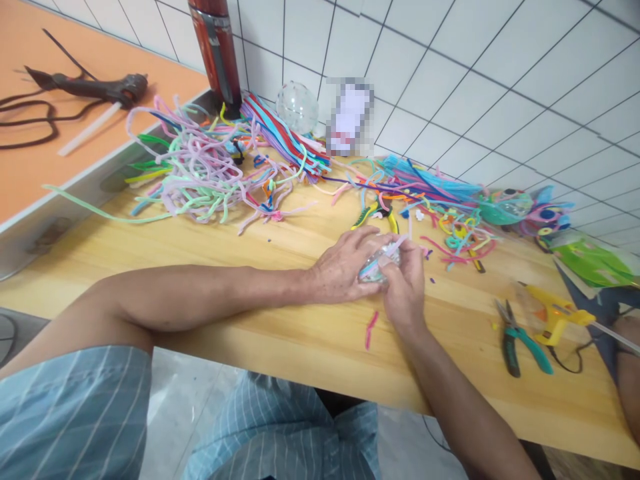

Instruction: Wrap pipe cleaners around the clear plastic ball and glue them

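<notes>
In the head view, my left hand [336, 265] lies over the wood table, its fingers curved around a small clear plastic ball [367, 272]. Pale blue and lilac pipe cleaners [395, 247] run across the ball. My right hand [407, 283] closes in from the other side, thumb pressed on the pipe cleaners and fingers behind. Its grip covers part of the ball. Beyond the hands lies a pair of yellow-and-black-handled pliers [393, 220]. A short pink pipe cleaner piece [371, 330] rests nearer me.
Tangled pipe cleaners [200, 170] and bundled ones [287, 137] line the wall, beside a red thermos [219, 60], clear ball [297, 108] and blurred phone [350, 117]. At right are teal pliers [523, 340], a yellow glue gun [557, 310] and another person's arm [627, 367].
</notes>
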The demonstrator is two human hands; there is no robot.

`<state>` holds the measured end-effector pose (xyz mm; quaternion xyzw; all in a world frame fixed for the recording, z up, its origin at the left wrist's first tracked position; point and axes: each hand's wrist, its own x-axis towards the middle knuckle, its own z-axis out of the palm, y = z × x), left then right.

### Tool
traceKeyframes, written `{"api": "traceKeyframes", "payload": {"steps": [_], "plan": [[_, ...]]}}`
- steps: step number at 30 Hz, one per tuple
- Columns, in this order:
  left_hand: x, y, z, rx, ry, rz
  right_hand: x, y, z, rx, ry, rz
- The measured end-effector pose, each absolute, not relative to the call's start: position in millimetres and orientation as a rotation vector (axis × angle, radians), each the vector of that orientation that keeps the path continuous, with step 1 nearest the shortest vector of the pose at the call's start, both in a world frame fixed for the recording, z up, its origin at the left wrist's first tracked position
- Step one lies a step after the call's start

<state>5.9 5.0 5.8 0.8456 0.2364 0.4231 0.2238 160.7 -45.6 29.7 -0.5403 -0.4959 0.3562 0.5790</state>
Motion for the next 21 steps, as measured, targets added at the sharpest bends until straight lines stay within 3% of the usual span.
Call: {"api": "traceKeyframes", "payload": {"steps": [9, 21], "plan": [[-3.9, 14.2, 10.0, 2.252, 0.422, 1.135, 165.9, -47.0, 25.9, -1.253, -1.203, 0.8], [-2.1, 8.9, 9.1, 2.276, 0.459, 1.12, 179.1, -40.1, 43.0, -1.223, -1.316, 0.631]]}}
